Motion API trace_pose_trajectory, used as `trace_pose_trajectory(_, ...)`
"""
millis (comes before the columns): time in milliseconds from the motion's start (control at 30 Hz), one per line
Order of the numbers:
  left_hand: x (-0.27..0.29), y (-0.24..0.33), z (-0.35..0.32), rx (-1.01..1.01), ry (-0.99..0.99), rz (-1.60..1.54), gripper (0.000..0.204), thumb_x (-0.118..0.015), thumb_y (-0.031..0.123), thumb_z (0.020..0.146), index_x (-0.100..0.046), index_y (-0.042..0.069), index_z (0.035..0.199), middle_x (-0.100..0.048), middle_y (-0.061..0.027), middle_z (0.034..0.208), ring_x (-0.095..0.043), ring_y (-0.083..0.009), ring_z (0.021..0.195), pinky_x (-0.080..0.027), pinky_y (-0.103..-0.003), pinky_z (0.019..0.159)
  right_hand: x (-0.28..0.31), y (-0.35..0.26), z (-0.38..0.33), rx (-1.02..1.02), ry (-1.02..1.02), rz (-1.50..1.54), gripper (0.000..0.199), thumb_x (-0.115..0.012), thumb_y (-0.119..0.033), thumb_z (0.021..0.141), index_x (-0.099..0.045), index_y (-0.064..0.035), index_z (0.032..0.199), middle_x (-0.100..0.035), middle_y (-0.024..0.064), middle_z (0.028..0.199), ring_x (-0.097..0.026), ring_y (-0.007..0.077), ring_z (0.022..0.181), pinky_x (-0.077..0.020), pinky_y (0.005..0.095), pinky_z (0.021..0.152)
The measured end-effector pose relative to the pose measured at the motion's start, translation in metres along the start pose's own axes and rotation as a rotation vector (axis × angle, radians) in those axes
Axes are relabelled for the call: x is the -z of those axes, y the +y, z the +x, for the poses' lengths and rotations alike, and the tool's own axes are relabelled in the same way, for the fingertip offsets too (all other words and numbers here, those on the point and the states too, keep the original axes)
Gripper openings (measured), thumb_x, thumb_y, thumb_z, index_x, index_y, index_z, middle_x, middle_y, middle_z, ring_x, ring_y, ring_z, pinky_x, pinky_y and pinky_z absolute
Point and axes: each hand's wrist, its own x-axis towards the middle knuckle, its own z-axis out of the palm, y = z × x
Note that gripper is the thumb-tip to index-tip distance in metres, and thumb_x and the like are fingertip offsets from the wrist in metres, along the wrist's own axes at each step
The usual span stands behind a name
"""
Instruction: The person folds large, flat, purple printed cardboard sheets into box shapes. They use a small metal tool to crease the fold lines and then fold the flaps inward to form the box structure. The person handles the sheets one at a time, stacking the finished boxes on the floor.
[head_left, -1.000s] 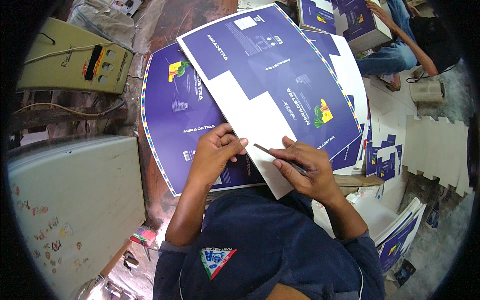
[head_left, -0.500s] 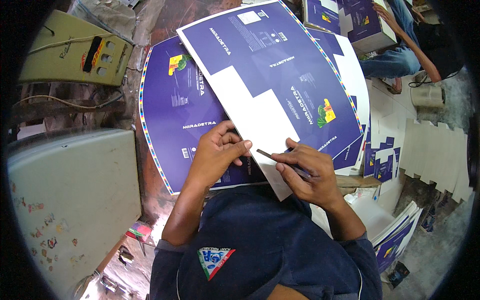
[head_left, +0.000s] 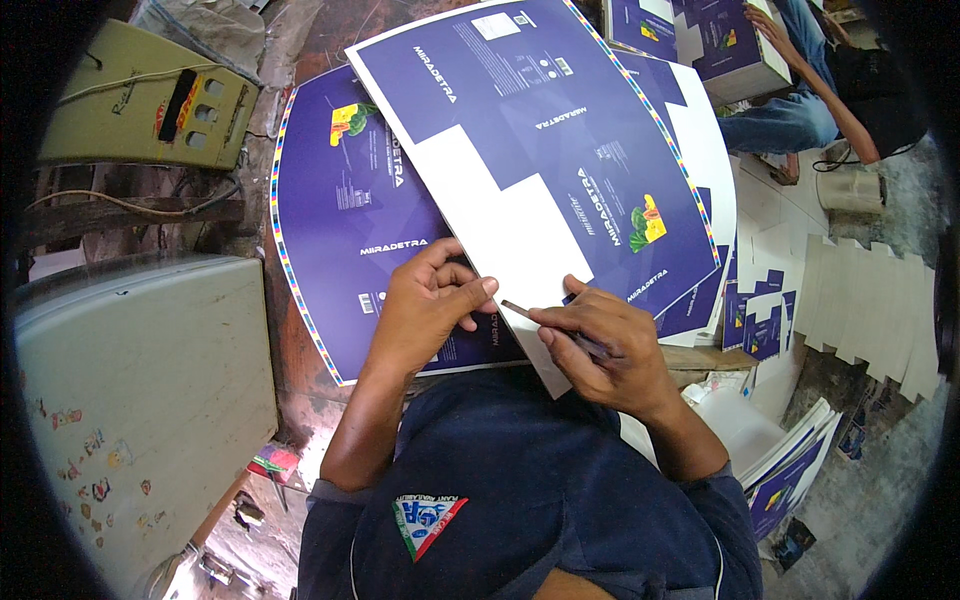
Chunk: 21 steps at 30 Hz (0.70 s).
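Observation:
A large purple-and-white printed sheet (head_left: pixel 500 215) lies slanted over another purple printed sheet (head_left: pixel 325 220). It has a thick white edge, and its lower corner reaches almost to my body. At its left edge my left hand (head_left: pixel 425 310) is closed, thumb and curled fingers gripping the margin; some fingertips are hidden. My right hand (head_left: pixel 610 345) is wrapped round a thin, dark, flat metal blade (head_left: pixel 516 310). The blade's tip rests on or just above the white strip near the left edge, close to my left thumb. The rest of the blade is hidden in my fingers.
A pale, stickered metal cabinet (head_left: pixel 140 370) and an olive-green machine (head_left: pixel 140 110) stand at left. At far right, another person's arm (head_left: pixel 835 100) reaches to a stack of printed sheets (head_left: pixel 735 70). Cut white board pieces (head_left: pixel 870 310) and more sheets (head_left: pixel 795 470) lie at right.
The blade and my right hand have shifted slightly left, bringing the tip nearer the sheet's left edge. The whole view has drifted a little. My left hand keeps its hold.

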Motion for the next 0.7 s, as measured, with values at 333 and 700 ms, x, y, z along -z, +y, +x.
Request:
trace_pose_trajectory(333,0.0011,-0.0004,0.0008,-0.013,-0.017,0.020,0.044,-0.071,0.009,0.089,-0.054,-0.006,0.126,-0.069,-0.0101,0.086,-0.070,-0.0144,0.076,-0.049,-0.020,0.056,0.0000,-0.0050,0.0026,0.002,0.003,-0.015,0.021,-0.070,-0.001,0.081,-0.074,-0.0052,0.102,-0.070,0.0085,0.078,-0.067,0.0179,0.071,-0.0443,0.0512,0.105)
trace_pose_trajectory(700,0.0017,0.0003,0.0021,-0.016,-0.036,0.011,0.044,-0.071,0.008,0.089,-0.053,-0.007,0.127,-0.069,-0.0108,0.088,-0.071,-0.0147,0.077,-0.049,-0.020,0.056,0.0039,-0.0078,0.0031,0.029,-0.083,-0.111,0.027,-0.069,0.001,0.080,-0.070,-0.0058,0.106,-0.066,0.0085,0.080,-0.066,0.0222,0.072,-0.0464,0.0491,0.103)
